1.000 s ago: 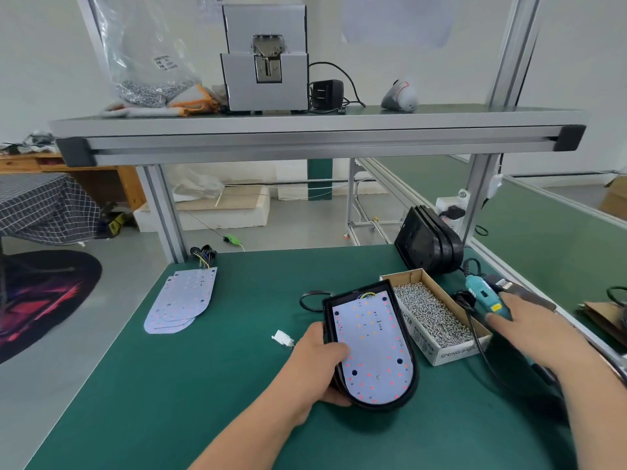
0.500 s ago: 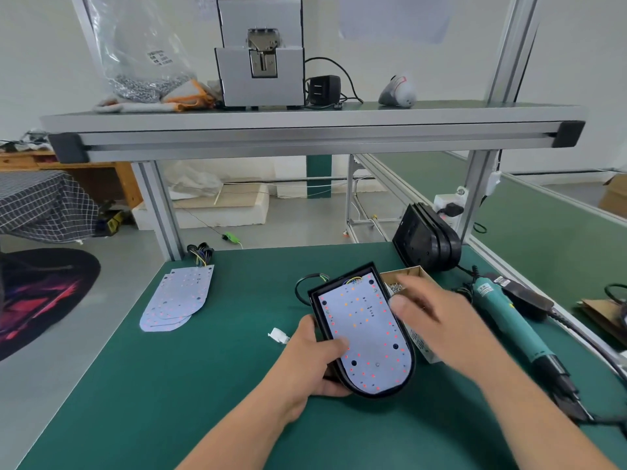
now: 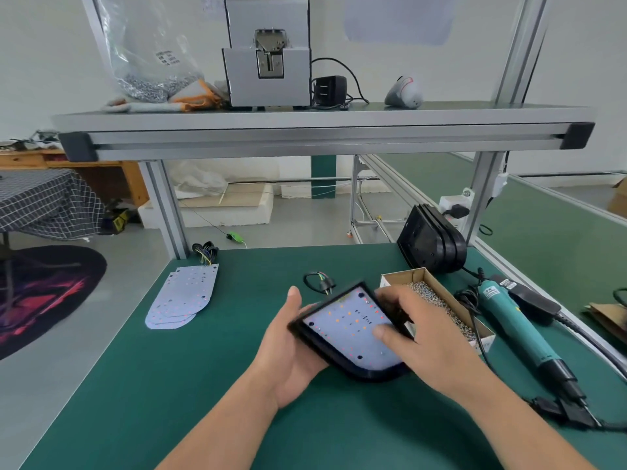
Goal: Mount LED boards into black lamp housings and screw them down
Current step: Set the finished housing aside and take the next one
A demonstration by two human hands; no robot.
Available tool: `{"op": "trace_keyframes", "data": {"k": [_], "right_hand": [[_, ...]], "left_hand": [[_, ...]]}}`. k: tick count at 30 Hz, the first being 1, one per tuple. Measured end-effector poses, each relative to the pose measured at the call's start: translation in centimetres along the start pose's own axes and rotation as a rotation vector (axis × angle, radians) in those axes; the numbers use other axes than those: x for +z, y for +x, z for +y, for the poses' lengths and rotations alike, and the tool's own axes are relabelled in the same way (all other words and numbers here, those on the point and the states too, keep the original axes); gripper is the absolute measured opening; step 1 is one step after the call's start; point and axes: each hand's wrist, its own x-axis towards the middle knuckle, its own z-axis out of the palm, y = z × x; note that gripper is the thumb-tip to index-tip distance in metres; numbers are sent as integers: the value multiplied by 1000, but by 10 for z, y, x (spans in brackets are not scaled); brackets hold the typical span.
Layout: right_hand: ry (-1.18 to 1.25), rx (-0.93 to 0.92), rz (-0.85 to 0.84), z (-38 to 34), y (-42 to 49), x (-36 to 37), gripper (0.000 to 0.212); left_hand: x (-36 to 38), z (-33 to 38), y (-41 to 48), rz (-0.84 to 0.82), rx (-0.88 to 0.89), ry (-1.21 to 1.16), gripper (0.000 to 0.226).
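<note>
Left hand (image 3: 292, 351) holds the black housing (image 3: 322, 347); right hand (image 3: 432, 337) pinches it, thumb on LED board (image 3: 351, 329).

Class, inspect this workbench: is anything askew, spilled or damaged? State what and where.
Only the lamp housing is askew: the left hand and right hand hold it tilted. At left, spare LED boards lie fanned. The screws sit in their box; no damage shows.

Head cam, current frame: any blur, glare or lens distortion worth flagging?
Head view: wide-angle distortion bends the shelf rail and leans the posts; right hand slightly motion-soft at the fingertips; light is soft and even, with only a faint shadow under the black housing; no glare on the LED board, its dots readable.
</note>
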Motion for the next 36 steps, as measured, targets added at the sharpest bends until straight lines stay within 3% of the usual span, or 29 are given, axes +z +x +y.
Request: {"op": "trace_keyframes", "data": {"k": [3, 7, 14, 18, 23, 27, 36], "right_hand": [[-132, -138, -6, 0, 0, 4, 37], [-269, -376, -37, 6, 3, 7, 51], [-557, -413, -145, 3, 5, 21, 47], [-781, -374, -206, -6, 3, 34, 62], [-881, -337, -316, -10, -1, 38, 79], [-849, -330, -467, -9, -3, 33, 87], [-673, -293, -514, -2, -10, 20, 101]], "left_hand": [[-3, 3, -1, 47, 45, -26, 76], [-4, 9, 0, 56, 98, -3, 56], [-6, 9, 2, 158, 295, 156, 22], [-9, 8, 1, 119, 337, 293, 41], [-9, 12, -7, 22, 378, 404, 46], [-13, 10, -6, -36, 385, 441, 45], [-5, -4, -6, -97, 334, 496, 39]]}}
